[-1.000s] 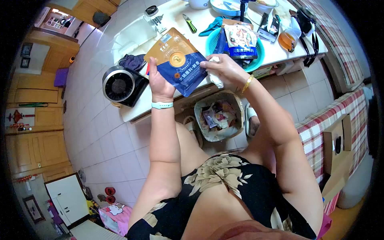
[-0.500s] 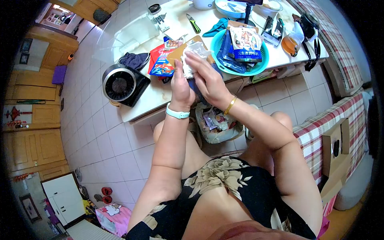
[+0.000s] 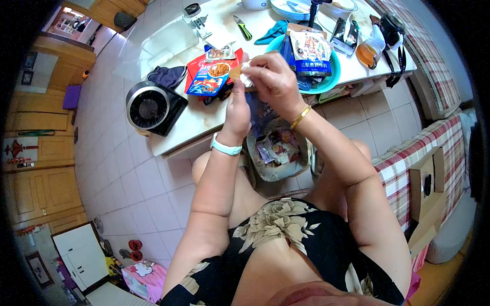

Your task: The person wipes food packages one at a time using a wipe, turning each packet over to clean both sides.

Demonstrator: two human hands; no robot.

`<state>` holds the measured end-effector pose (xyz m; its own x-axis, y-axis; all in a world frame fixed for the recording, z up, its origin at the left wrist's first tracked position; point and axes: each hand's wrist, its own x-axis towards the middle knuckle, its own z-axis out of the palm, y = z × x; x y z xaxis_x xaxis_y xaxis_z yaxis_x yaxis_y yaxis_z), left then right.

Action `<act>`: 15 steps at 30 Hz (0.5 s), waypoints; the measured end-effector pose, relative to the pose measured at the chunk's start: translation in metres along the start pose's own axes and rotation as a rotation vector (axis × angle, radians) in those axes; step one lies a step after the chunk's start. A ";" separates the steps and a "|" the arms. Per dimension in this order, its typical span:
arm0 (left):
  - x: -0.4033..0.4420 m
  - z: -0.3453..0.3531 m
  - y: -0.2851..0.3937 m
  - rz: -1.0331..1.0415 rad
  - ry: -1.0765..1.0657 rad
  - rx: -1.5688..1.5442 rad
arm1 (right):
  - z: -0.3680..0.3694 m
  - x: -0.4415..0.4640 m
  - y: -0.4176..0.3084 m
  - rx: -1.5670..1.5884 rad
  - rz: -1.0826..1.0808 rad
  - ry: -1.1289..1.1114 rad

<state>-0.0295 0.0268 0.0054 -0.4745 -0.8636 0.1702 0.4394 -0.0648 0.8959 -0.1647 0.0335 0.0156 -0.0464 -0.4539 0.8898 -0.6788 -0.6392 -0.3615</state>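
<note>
My left hand (image 3: 238, 113) is closed on the brown and blue pouch (image 3: 262, 111), which is tilted nearly edge-on and mostly hidden behind my hands. Against the pouch's upper part, my right hand (image 3: 278, 81) pinches a crumpled white tissue (image 3: 245, 76). Just left of the hands, a red and blue food packet (image 3: 210, 78) lies on the table with a small packet on top. To the right, a turquoise basket (image 3: 334, 71) holds several pouches, a white and blue one (image 3: 310, 53) uppermost.
A lined trash bin (image 3: 278, 171) stands below the hands. The white table (image 3: 204, 121) also bears a black round device (image 3: 148, 107), a dark cloth (image 3: 167, 76), a green-handled knife (image 3: 243, 28), a phone stand (image 3: 312, 15) and a glass jug of amber liquid (image 3: 367, 53).
The pouch has gone from facing the camera to tilted edge-on and lower between my hands. Both hands have come together, the tissue moving onto it, uncovering the red and blue packet.
</note>
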 end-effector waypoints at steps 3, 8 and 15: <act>-0.005 0.007 0.002 -0.049 -0.047 -0.019 | -0.007 0.004 0.005 -0.039 0.098 0.003; 0.000 -0.014 -0.019 -0.107 0.035 -0.043 | -0.002 -0.005 -0.008 -0.002 0.058 -0.028; -0.005 0.014 0.007 -0.129 -0.148 -0.197 | -0.029 0.009 0.024 -0.144 0.337 0.010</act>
<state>-0.0347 0.0373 0.0169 -0.6363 -0.7602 0.1310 0.5012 -0.2783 0.8194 -0.2025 0.0318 0.0228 -0.2922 -0.6172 0.7305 -0.7205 -0.3602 -0.5926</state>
